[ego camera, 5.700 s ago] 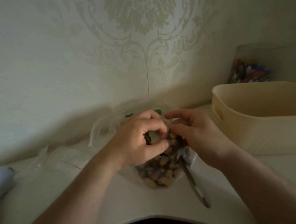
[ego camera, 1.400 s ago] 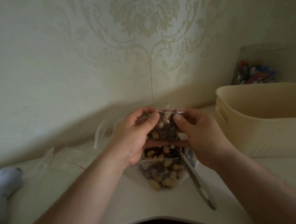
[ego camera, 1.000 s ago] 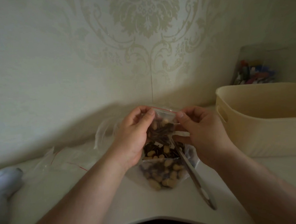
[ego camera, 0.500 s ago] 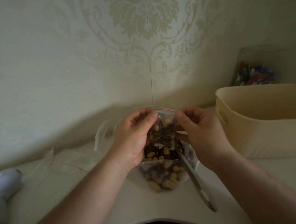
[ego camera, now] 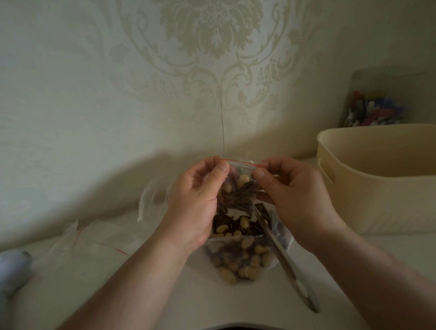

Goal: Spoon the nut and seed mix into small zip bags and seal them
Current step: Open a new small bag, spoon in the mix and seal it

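Hard to read the zip line itself here: whether the small zip bag (ego camera: 240, 189) is fully sealed along its red strip, cannot tell, the fingertips cover both ends. The left hand (ego camera: 199, 204) hides the bag's left edge, and the dim light blurs the contents into pale nuts and dark seeds. Both hands are up off the surface, the bag held upright between them. Left hand curled, thumb and forefinger pinching the top left corner; right hand (ego camera: 293, 198) curled the same way, pinching the top right corner. Just below the hands lies the big open bag of mix (ego camera: 243, 257), flat on the white table (ego camera: 169, 308), with a metal spoon (ego camera: 286, 260) resting in it, handle running toward the near edge under the right wrist. Out past the left forearm, empty clear bags (ego camera: 96, 236) with red strips. Beside the right hand, a cream plastic tub (ego camera: 392, 200). Behind everything, pale damask wallpaper (ego camera: 205, 63).
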`<state>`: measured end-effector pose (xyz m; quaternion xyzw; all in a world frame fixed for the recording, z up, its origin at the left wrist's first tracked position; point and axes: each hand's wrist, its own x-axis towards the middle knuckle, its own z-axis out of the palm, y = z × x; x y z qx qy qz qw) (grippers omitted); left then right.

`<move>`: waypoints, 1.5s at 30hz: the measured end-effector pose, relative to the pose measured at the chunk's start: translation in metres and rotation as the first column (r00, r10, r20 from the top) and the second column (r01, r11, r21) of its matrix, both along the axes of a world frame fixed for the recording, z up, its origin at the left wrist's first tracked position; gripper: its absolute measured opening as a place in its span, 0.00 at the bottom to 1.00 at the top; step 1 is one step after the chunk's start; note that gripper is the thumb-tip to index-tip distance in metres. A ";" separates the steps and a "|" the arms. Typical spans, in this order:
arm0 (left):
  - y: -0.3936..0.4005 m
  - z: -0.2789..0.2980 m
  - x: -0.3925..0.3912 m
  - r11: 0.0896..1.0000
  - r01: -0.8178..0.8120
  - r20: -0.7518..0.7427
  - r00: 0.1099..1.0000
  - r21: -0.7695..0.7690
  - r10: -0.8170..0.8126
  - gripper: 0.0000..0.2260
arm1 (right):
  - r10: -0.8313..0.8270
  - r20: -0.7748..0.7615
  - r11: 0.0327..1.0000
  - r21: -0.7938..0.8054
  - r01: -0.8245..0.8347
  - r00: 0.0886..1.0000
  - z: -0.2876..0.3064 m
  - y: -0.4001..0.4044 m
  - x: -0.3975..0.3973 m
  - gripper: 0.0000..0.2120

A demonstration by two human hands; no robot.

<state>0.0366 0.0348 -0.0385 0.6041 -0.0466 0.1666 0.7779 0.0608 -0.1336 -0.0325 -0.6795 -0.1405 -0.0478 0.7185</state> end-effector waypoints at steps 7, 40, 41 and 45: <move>-0.004 0.002 -0.002 1.000 0.010 -0.023 1.000 0.017 -0.010 0.04 | -0.026 0.035 0.999 -0.018 0.027 0.999 0.002 0.000 -0.002 0.03; 0.002 0.004 -0.006 0.978 -0.002 0.005 1.000 0.209 0.001 0.07 | -0.041 0.178 0.973 -0.218 0.079 0.983 0.000 -0.006 0.001 0.02; 0.002 0.004 -0.006 0.980 0.010 0.005 1.000 0.200 -0.011 0.08 | -0.030 0.170 0.972 -0.226 0.069 0.985 0.000 -0.006 0.001 0.02; -0.001 0.004 -0.007 0.981 0.062 -0.006 0.998 0.184 -0.062 0.07 | -0.001 0.172 0.969 -0.245 0.044 0.985 0.001 -0.004 -0.002 0.03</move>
